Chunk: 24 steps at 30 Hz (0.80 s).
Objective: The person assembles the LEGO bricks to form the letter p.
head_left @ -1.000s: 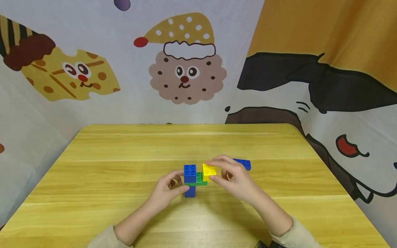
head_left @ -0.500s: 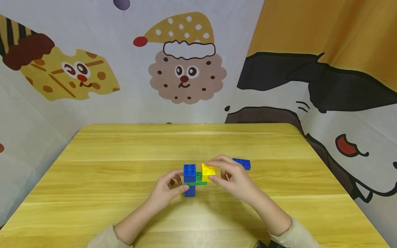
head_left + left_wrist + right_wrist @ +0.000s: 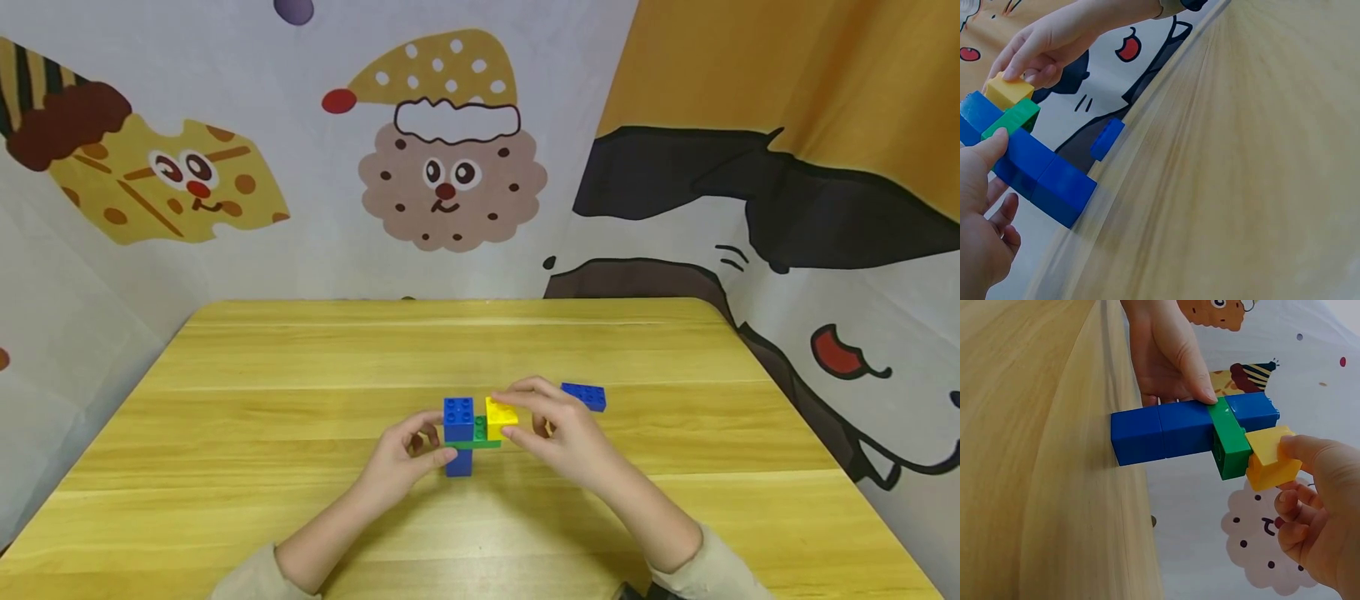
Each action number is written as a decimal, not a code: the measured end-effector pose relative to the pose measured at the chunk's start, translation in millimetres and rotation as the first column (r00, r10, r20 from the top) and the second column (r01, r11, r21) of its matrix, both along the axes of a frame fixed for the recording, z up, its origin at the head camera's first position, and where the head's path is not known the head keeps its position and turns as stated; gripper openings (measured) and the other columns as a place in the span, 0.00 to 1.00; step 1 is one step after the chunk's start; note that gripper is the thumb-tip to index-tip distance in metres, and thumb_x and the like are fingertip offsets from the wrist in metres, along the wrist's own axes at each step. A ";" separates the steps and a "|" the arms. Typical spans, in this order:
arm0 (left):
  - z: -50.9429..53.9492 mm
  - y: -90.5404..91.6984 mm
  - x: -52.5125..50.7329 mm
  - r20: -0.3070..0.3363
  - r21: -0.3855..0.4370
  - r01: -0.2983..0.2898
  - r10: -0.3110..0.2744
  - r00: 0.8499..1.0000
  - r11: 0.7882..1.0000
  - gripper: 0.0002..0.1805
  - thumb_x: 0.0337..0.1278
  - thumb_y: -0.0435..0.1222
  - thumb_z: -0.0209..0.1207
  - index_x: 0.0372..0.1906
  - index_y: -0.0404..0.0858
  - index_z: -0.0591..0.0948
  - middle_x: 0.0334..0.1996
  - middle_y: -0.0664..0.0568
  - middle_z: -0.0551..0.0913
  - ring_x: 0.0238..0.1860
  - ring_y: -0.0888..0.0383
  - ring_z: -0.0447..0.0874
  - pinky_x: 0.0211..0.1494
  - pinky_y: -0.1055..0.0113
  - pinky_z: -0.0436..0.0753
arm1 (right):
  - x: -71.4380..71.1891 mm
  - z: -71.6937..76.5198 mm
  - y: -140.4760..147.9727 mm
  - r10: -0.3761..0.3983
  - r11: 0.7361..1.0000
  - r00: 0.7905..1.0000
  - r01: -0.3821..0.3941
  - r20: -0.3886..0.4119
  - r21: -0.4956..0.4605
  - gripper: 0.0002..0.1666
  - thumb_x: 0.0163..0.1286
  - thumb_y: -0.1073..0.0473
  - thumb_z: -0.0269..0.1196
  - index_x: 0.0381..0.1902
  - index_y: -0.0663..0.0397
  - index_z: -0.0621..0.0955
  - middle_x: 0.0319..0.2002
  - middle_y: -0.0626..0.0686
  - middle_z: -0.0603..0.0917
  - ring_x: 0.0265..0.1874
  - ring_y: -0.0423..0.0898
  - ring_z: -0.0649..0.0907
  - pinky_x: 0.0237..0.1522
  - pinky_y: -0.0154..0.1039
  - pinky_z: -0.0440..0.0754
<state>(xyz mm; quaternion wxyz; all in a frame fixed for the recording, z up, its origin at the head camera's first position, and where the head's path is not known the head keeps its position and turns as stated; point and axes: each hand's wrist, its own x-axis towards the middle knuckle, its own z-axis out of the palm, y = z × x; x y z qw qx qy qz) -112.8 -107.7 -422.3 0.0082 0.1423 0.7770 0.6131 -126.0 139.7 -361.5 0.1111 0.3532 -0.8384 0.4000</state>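
Note:
Two blue building blocks form an upright column on the table, topped by a longer green block that juts out to the right. On the green block's left end sits another blue block. My left hand steadies this stack from the left, its thumb on the green block's edge and fingers behind. Between thumb and fingers my right hand pinches a yellow block at the green block's right end. Whether the yellow block is fully pressed onto the studs I cannot tell.
A loose blue block with studs lies on the wooden table, behind and right of the right hand. A curtain with cartoon figures hangs along the table's far edge. Something dark shows at the bottom edge, by the right sleeve.
My right hand has shifted slightly left with the yellow block, bringing it closer to the upper blue block. The left hand and the stack stay nearly in place.

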 end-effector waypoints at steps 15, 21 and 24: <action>-1.7 0.1 -0.4 -0.016 -0.017 -0.007 0.007 1.000 1.000 0.19 0.52 0.34 0.68 0.51 0.41 0.81 0.32 0.51 0.77 0.30 0.55 0.67 0.32 0.69 0.66 | 1.0 3.0 0.8 -0.006 1.000 1.000 0.006 0.024 0.019 0.22 0.63 0.60 0.68 0.56 0.44 0.81 0.51 0.40 0.78 0.20 0.36 0.69 0.17 0.31 0.71; -4.5 -0.5 -1.1 -0.024 -0.010 0.002 -0.002 1.000 1.000 0.20 0.53 0.35 0.68 0.52 0.43 0.81 0.31 0.52 0.77 0.29 0.55 0.66 0.31 0.69 0.65 | 0.1 4.2 3.0 0.011 1.000 0.999 -0.012 0.050 0.008 0.22 0.64 0.58 0.67 0.57 0.46 0.80 0.51 0.40 0.78 0.21 0.37 0.71 0.17 0.33 0.72; -5.4 -0.7 -1.7 -0.018 -0.005 0.007 -0.007 1.000 1.000 0.20 0.53 0.35 0.68 0.53 0.43 0.81 0.32 0.52 0.77 0.29 0.55 0.66 0.32 0.69 0.64 | -1.0 4.9 5.6 0.017 1.000 0.999 -0.017 0.050 -0.009 0.22 0.64 0.58 0.67 0.57 0.44 0.80 0.51 0.40 0.78 0.21 0.37 0.71 0.17 0.33 0.72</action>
